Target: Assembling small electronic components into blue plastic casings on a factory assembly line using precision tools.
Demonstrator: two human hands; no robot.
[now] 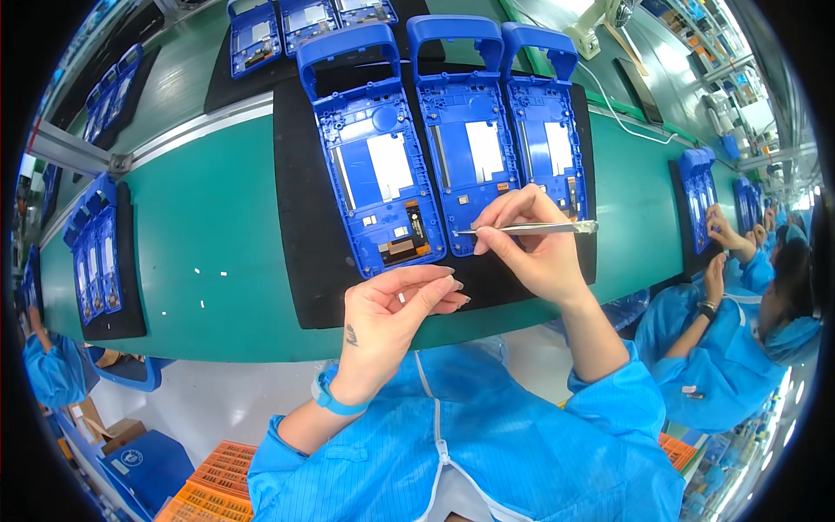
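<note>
My right hand (546, 261) grips metal tweezers (544, 229) between thumb and fingers. Their tip is over the lower part of the middle blue plastic housing (450, 178); whether it touches, I cannot tell. My left hand (378, 313) is curled just below the left blue housing (361, 122), with a small white piece (402, 297) at its fingers. A dark flex circuit (420, 228) lies in the bottom of that left housing. The right blue housing (532, 100) stands partly behind my right hand. All three have handle loops at the far end and lie on a black mat (304, 291).
Several small white pieces (223, 273) lie on the green table (204, 209) to the left. Beyond them is another black mat (130, 304) with blue housings (97, 252). More housings (254, 39) are at the back. A co-worker (709, 365) in blue sits at right; a white cable (622, 122) runs behind.
</note>
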